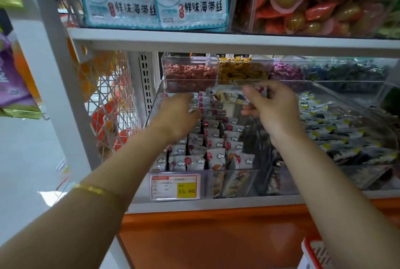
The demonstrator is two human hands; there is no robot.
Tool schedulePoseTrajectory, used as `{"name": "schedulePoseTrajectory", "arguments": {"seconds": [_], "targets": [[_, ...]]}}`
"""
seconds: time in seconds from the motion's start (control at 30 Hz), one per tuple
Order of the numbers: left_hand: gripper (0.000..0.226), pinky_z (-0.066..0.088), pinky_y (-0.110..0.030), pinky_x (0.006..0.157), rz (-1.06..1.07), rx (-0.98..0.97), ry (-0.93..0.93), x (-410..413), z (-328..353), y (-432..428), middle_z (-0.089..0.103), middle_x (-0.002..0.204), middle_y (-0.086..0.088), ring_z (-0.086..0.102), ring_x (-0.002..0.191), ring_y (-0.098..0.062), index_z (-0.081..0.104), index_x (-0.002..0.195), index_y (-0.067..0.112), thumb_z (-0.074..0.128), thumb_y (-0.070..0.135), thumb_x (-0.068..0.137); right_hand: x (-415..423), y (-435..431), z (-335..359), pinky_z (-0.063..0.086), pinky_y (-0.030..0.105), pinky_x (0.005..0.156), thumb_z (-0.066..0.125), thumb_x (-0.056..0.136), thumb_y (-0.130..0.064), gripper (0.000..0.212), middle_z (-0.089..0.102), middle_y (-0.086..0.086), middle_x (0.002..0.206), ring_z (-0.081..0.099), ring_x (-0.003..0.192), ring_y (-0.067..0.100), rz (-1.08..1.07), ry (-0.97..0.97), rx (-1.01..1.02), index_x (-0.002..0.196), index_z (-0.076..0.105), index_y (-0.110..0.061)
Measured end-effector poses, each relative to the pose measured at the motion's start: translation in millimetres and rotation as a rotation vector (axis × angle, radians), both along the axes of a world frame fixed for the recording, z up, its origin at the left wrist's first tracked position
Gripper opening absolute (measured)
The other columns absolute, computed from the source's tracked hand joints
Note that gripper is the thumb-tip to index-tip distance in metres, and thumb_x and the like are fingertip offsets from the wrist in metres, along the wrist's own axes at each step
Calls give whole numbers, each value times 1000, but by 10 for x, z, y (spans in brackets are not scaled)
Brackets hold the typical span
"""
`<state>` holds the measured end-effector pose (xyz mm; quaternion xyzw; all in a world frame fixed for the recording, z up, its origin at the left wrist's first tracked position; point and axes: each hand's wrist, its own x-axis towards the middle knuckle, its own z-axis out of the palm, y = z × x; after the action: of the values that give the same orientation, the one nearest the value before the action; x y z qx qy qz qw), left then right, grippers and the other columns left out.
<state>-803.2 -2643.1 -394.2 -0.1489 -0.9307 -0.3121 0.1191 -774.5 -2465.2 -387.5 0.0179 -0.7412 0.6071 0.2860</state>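
A clear plastic bin (155,104) on the middle shelf holds rows of small white snack packets (216,145) printed with clouds and red balloons. My left hand (177,115) reaches into the bin's back left part, its fingers curled down among the packets; what they hold is hidden. My right hand (275,106) is raised over the bin's back and pinches a small yellow and white packet (229,95) between thumb and fingers. The front compartment holds packets with a different print (231,182).
A price tag reading 15.80 (175,186) sits on the bin's front. To the right lies a bin of dark packets with yellow corners (337,130). Behind stand clear boxes of wrapped sweets (190,71). Seaweed bags (155,4) fill the upper shelf. A wire rack (108,104) stands at left.
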Motion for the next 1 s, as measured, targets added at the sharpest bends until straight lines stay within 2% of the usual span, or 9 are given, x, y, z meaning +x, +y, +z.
{"name": "schedulePoseTrajectory", "arguments": {"seconds": [0.07, 0.17, 0.3, 0.37, 0.47, 0.53, 0.67, 0.93, 1.0], "targets": [[37, 40, -37, 99, -7, -191, -51, -260, -4, 43, 51, 132, -18, 48, 117, -30, 51, 127, 4, 46, 22, 95, -141, -22, 21, 57, 32, 59, 62, 89, -17, 19, 60, -3, 86, 63, 56, 13, -2, -26, 25, 102, 57, -3], [40, 35, -40, 103, -44, -401, -96, -561, -33, 121, 51, 127, -18, 45, 120, -31, 53, 123, 3, 38, 30, 98, -336, -5, 40, 54, 18, 52, 61, 90, -20, 22, 57, -7, 80, 60, 53, 10, 1, -54, 89, 103, 58, -1], [47, 27, -38, 101, -52, -511, -126, -753, -123, 176, 43, 130, -16, 36, 125, -27, 47, 125, 4, 25, 37, 100, -501, 15, 72, 53, 18, 53, 60, 91, -19, 24, 62, 10, 89, 59, 58, 13, 12, -74, 121, 103, 57, 1], [55, 19, -56, 109, -24, -599, -163, -796, -184, 185, 32, 143, -15, 24, 137, -28, 39, 133, 5, 19, 43, 99, -559, -4, 86, 54, 20, 55, 59, 91, -18, 24, 62, 18, 100, 59, 60, 16, 22, -70, 141, 102, 56, 2], [59, 12, -60, 110, 23, -573, -168, -805, -225, 161, 28, 148, -13, 20, 140, -29, 33, 137, 11, 19, 50, 96, -666, -66, 130, 57, 42, 74, 62, 89, -18, 11, 63, 13, 97, 65, 73, 26, 6, -43, 205, 85, 56, -9], [59, 13, -57, 110, 39, -566, -154, -782, -230, 139, 28, 146, -15, 22, 137, -33, 33, 139, 15, 18, 52, 95, -767, -136, 158, 54, 49, 78, 64, 88, -21, 21, 64, 13, 94, 66, 82, 32, -14, -62, 263, 91, 56, -2], [53, 16, -53, 108, 32, -568, -153, -693, -176, 121, 31, 136, -12, 25, 130, -33, 46, 134, 24, 18, 48, 96, -955, -319, 202, 49, 28, 64, 62, 90, -27, 22, 51, -4, 78, 57, 77, 17, -13, -54, 469, 94, 49, -9], [56, 6, -58, 113, 10, -565, -217, -476, -191, 29, 15, 154, -9, 7, 143, -29, 21, 146, 16, 20, 44, 97, -1260, -678, 127, 41, 26, 59, 63, 87, -28, 23, 58, 8, 90, 56, 81, 20, 44, -152, 981, 92, 58, -6], [59, 5, -56, 114, 0, -554, -199, -413, -197, 29, 7, 157, -7, 1, 144, -27, 15, 148, 16, 20, 45, 97, -1297, -717, 37, 43, 28, 69, 61, 89, -30, 23, 62, 6, 95, 57, 89, 21, 60, -165, 1060, 96, 61, -9]]}}
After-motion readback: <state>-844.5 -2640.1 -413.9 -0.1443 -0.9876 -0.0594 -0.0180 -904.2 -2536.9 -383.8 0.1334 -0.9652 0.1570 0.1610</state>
